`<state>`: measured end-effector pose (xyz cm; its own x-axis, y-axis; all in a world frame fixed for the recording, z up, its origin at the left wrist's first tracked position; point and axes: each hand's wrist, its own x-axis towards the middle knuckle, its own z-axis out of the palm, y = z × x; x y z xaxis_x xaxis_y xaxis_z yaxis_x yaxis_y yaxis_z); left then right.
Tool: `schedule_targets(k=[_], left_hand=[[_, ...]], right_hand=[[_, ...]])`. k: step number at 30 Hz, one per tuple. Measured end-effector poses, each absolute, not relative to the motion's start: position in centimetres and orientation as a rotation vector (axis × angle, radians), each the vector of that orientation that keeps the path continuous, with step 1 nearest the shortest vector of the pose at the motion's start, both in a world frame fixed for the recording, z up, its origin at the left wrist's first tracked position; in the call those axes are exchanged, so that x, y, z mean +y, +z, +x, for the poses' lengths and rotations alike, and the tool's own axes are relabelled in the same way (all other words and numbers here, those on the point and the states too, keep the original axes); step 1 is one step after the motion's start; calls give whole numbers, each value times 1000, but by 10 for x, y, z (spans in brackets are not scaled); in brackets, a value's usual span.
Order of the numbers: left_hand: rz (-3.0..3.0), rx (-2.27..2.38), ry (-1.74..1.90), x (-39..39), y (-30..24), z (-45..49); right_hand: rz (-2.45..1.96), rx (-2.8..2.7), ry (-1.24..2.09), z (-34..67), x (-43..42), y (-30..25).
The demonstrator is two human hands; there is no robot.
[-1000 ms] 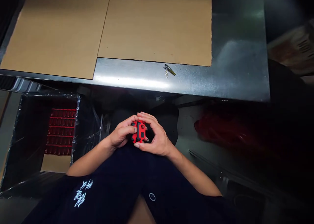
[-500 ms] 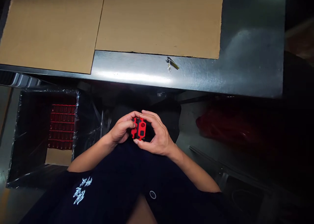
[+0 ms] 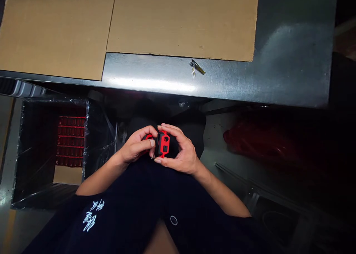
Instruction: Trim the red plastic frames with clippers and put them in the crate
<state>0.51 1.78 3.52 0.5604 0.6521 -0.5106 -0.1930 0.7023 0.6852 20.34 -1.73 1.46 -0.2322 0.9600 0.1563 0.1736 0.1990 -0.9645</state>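
Observation:
Over my lap, below the table edge, both hands close on a small red plastic part (image 3: 163, 144) with black pieces in it. My left hand (image 3: 136, 147) grips its left side, thumb on top and fingers curled under. My right hand (image 3: 182, 152) wraps the right side, index finger arched over the top and thumb beneath. The part's left half is mostly hidden behind my left fingers.
A steel table (image 3: 289, 61) runs across the top, with two cardboard sheets (image 3: 178, 20) on it and a small metal clip (image 3: 197, 65) near its front edge. At the lower left stands a plastic-lined box (image 3: 30, 150) holding rows of red parts (image 3: 71, 140). A dark red bag (image 3: 250, 139) lies under the table at the right.
The red part has turned in my fingers, so its right face now shows and the left half is covered. My hands have shifted slightly up and right in view.

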Motion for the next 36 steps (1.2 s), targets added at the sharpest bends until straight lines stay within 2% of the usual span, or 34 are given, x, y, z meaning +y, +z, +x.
schedule_targets(k=[15,36], left_hand=[[857,848,545,16,37,-2],[952,883,367,12,42,-7]], right_hand=[[-1039,-1519,1216,201,-20,10],[-977,-1618,1013,202,-23,2]])
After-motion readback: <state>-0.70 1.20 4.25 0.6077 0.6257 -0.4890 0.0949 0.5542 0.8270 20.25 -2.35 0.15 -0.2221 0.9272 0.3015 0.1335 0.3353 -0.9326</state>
